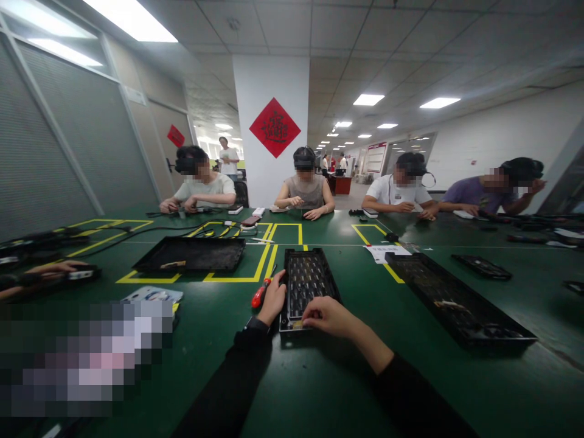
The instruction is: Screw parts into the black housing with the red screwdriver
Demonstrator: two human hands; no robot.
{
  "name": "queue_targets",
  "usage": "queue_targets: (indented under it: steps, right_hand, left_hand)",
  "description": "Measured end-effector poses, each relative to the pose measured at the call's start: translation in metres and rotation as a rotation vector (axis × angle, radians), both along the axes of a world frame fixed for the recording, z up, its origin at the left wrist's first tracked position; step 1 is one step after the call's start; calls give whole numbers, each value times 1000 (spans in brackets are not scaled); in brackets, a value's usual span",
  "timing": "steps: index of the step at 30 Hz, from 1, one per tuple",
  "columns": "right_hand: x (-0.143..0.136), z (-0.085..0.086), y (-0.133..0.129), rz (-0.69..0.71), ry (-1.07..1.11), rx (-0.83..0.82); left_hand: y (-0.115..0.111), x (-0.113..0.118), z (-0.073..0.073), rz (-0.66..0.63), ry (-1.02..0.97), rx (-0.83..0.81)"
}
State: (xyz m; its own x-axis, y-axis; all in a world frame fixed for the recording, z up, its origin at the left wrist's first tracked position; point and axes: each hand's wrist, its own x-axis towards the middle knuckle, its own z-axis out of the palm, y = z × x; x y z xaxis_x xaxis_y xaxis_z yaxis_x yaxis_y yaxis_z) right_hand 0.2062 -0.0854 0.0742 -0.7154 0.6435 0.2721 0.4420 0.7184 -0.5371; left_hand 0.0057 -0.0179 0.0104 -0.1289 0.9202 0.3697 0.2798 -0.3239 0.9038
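Note:
A black rectangular casing (310,277) with rows of small slots lies in front of me on the green table. My left hand (274,298) rests against its left side, fingers along the edge; whether they press round it is hard to tell, but they hold that side. My right hand (325,315) is closed in a pinch over the near end of the casing, beside a small yellowish piece (297,325). What its fingertips hold is too small to make out. A red screwdriver (261,293) lies just left of my left hand.
Black trays lie at the left (191,255) and right (460,304) on the green table (219,371). A white paper (387,252) lies near the right tray. Several people sit across the table; another person's hand (59,267) is at far left. Cables run behind the left tray.

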Motion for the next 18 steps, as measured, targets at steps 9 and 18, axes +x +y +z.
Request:
queue_targets:
  steps: [9,18]
  right_hand:
    - [-1,-1,1,-18,-10,-19]
    - [-2,-2,1,-12,-21,24]
  left_hand:
    - [0,0,0,9,1,7]
    - [0,0,1,13,15,5]
